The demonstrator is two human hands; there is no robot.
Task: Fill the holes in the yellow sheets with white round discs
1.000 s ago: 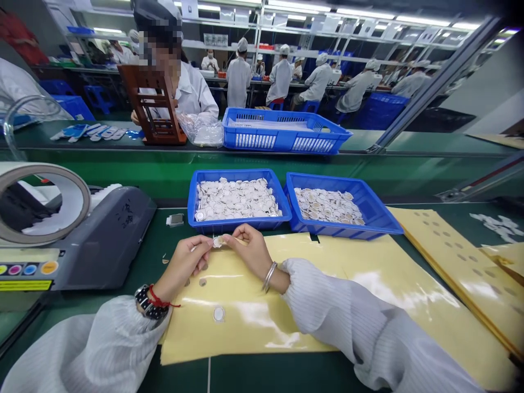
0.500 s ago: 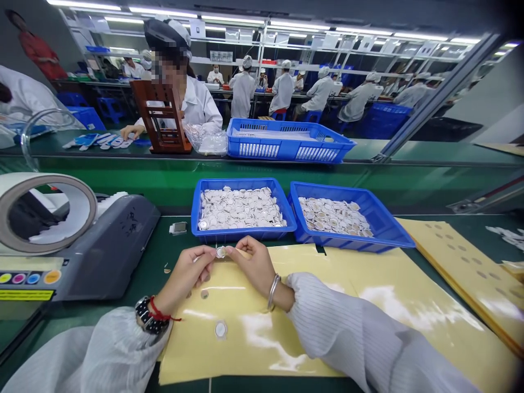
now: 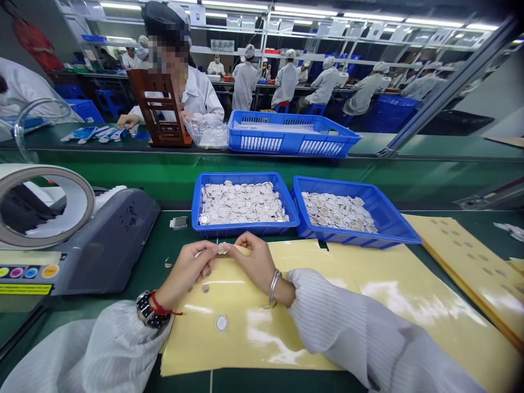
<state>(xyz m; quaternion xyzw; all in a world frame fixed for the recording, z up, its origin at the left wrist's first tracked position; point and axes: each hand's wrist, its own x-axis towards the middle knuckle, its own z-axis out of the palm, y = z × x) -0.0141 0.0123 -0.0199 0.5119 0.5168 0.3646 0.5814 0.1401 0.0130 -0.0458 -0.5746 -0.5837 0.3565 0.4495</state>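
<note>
Between my two hands is a small round white disc [image 3: 222, 248] with a darker ring. My left hand [image 3: 195, 261] pinches its left edge with thumb and finger. From the other side, my right hand [image 3: 254, 257] pinches its right edge. Both hands hover over a glossy yellow sheet [image 3: 282, 327], just in front of the left blue tray [image 3: 245, 230], which is full of similar white discs. A single round disc [image 3: 221, 323] lies on the sheet below my hands. Small greyish spots [image 3: 206, 289] show on the sheet near my left hand.
A second blue tray [image 3: 393, 232] of discs stands to the right. At left is a grey tape dispenser [image 3: 118, 240] with a large roll [image 3: 88, 207]. Yellow sheets [image 3: 470, 245] with round spots lie far right. Across the green ledge, a person [image 3: 200, 93] works behind a blue basket [image 3: 290, 142].
My view has shifted slightly, so the trays and ledge sit a little higher. Both hands still pinch the disc in nearly the same place.
</note>
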